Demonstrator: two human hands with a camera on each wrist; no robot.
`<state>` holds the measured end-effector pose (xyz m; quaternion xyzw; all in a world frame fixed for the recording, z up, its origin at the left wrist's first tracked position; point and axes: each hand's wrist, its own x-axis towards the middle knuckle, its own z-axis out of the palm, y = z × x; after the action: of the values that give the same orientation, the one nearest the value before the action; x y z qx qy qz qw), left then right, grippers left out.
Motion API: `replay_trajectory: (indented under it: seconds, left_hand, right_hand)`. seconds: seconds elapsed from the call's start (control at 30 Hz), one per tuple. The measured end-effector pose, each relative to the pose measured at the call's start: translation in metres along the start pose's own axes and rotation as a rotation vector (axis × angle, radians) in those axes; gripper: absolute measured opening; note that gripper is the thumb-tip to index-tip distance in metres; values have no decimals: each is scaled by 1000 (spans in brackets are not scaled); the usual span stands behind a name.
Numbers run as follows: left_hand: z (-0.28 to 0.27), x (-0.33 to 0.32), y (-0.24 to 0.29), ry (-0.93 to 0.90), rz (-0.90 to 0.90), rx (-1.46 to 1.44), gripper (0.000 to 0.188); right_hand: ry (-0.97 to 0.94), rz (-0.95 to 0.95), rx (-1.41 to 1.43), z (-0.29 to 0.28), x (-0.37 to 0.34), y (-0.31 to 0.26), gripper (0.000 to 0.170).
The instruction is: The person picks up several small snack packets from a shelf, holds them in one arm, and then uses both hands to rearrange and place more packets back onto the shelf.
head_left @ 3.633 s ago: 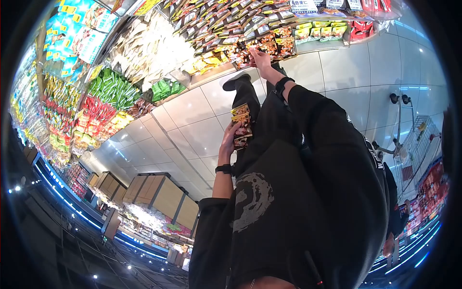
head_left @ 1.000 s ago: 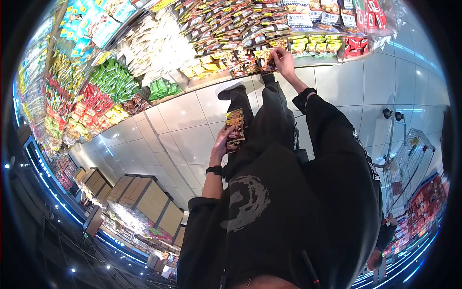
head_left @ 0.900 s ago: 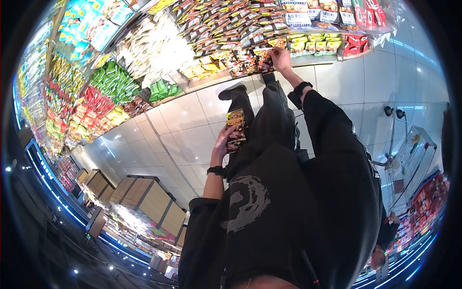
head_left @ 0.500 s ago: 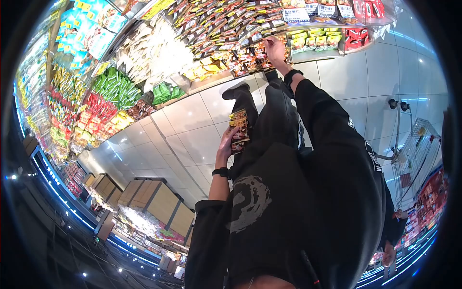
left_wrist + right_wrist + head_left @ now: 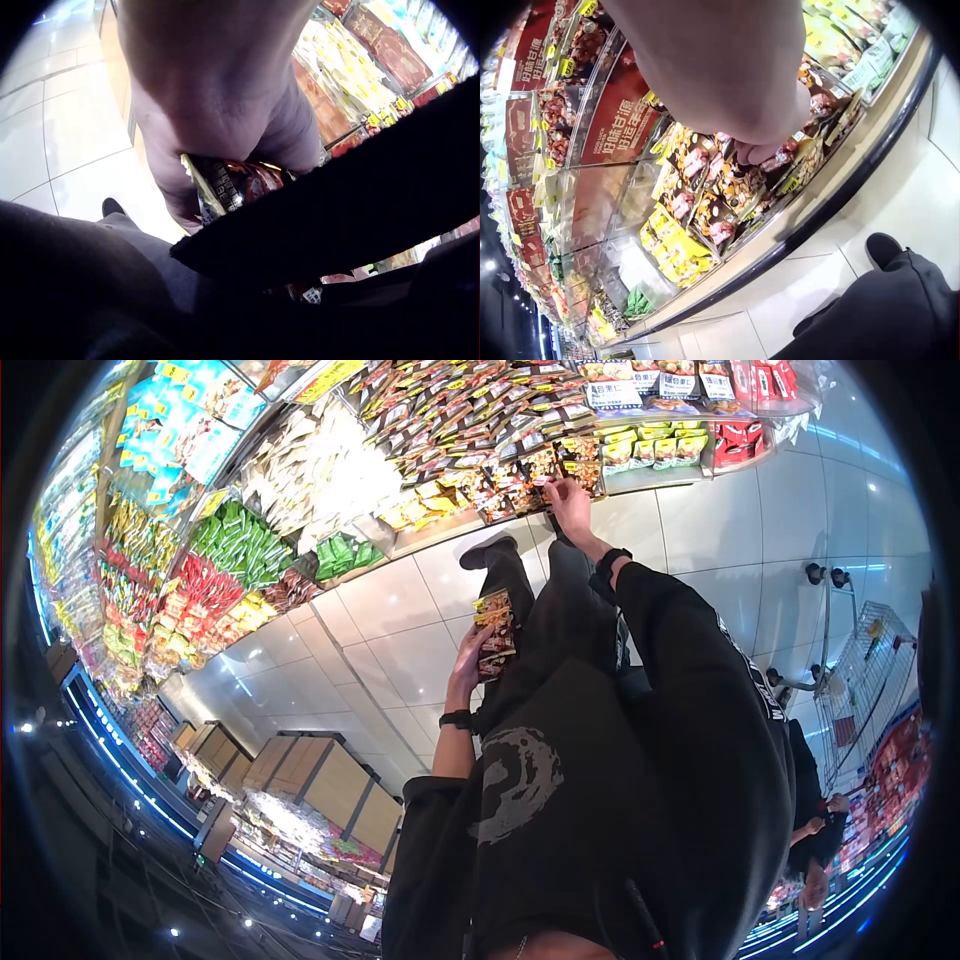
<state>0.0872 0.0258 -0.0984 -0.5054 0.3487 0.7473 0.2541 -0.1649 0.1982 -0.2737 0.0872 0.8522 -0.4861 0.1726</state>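
Note:
In the head view my left hand point(image 5: 472, 655) holds a small stack of dark snack packets point(image 5: 495, 610) with yellow tops, in front of my leg. The left wrist view shows thumb and fingers wrapped round the packets point(image 5: 244, 180), partly covered by a black strap. My right hand point(image 5: 572, 510) reaches to the front edge of a display bin. Its fingers are bent, fingertips right at the dark nut-picture packets point(image 5: 512, 485). Seen from the right wrist, the hand point(image 5: 735, 90) overlaps the packets point(image 5: 727, 187); I cannot tell whether it pinches one.
Left of the dark packets lie yellow packets point(image 5: 425, 505); green-and-white packets point(image 5: 655, 450) lie to the right. A black-edged wooden shelf front point(image 5: 772, 251) borders the bin. A shopping cart point(image 5: 865, 680) and another person point(image 5: 820, 840) are at the right.
My right hand has come back from deeper in the bin to its front edge, uncovering dark packets there. The left hand keeps its packets at nearly the same spot.

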Motion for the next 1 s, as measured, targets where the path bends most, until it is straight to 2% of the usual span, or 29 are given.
replay_trajectory:
  seconds: [0.03, 0.13, 0.2, 0.27, 0.33, 0.4, 0.47, 0.6, 0.77, 0.83, 0.93, 1.0]
  left_hand:
    - [2, 0, 0, 7, 4, 8, 41]
    - [6, 0, 1, 12, 3, 10, 41]
    - [7, 0, 2, 10, 4, 5, 42]
    - [7, -2, 2, -3, 5, 11, 41]
    - [4, -1, 1, -8, 2, 23, 40]
    - [2, 0, 2, -19, -3, 38, 39]
    - [2, -1, 1, 3, -8, 62, 36]
    - [16, -3, 6, 18, 6, 87, 36]
    - [11, 3, 5, 7, -15, 51, 35]
    - [15, 4, 7, 15, -1, 52, 35]
    - [20, 5, 15, 47, -34, 65, 33]
    - [14, 13, 18, -1, -48, 52, 32]
  right_hand:
    - [-51, 101, 144, 7, -1, 7, 38]
    - [-124, 220, 133, 19, 7, 11, 38]
    - [-45, 85, 125, 17, 13, -16, 39]
    - [-88, 194, 482, 18, 24, -40, 38]
    - [53, 76, 333, 31, 44, -43, 38]
    - [131, 60, 233, 27, 50, -52, 33]
    - [106, 279, 456, 18, 53, -71, 28]
    - [3, 396, 616, 16, 73, -61, 23]
    - [35, 400, 418, -5, 67, -57, 24]
    - [61, 247, 298, -9, 61, -42, 20]
    - [2, 230, 498, -28, 36, -35, 16]
    - [-33, 207, 497, -45, 15, -32, 14]
